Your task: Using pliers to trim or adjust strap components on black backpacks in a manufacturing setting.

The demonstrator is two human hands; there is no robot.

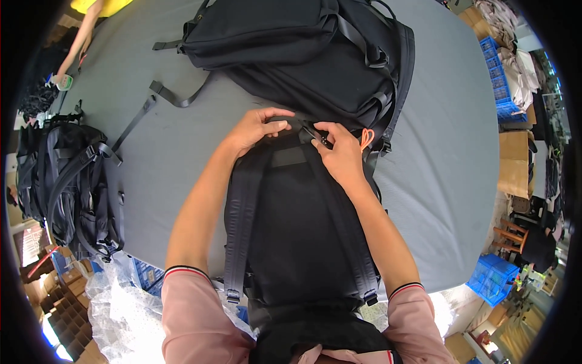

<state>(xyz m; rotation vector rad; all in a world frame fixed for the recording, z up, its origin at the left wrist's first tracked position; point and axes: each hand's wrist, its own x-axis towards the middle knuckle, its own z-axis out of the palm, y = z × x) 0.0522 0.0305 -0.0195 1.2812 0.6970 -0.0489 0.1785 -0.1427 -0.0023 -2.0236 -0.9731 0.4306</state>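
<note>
A black backpack [291,224] lies in front of me with its two padded shoulder straps facing up. At its top edge my left hand [257,130] is closed, thumb and fingers pinching the dark fabric by the top handle. My right hand [338,151] is closed too, its thumb and fingertips around a small dark piece with a shiny edge, too small to name. Just right of these knuckles shows an orange loop [367,139]; whether it joins what the hand holds is hidden.
Beyond my hands, a second black backpack [291,54] lies on the grey table [436,182]. More black bags [73,176] sit at the left edge, and a loose strap [182,100] trails nearby. Another person's arm [82,39] reaches in at far left. Blue crates [492,279] stand right.
</note>
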